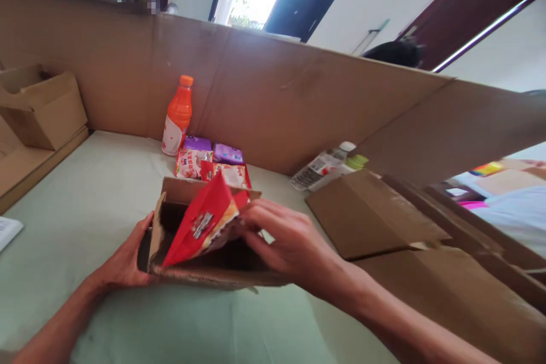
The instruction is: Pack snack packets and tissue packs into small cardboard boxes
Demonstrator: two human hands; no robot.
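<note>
A small open cardboard box (217,278) stands on the pale green surface in front of me. My left hand (128,256) grips its left end, thumb and fingers on either side of the corner. Pinched in my right hand (281,233) is a red snack packet (202,219), tilted across the box opening with its lower left corner by the near rim. The box's inside is dark, so its contents cannot be made out. Just behind the box lie another red snack packet (232,175), a pink-and-white packet (194,163) and two purple packets (228,153).
An orange drink bottle (177,116) stands at the back left. A clear labelled bottle (319,168) leans at the back right beside cardboard flaps (375,213). Another carton (51,105) sits far left. A tall cardboard wall (273,91) runs along the back.
</note>
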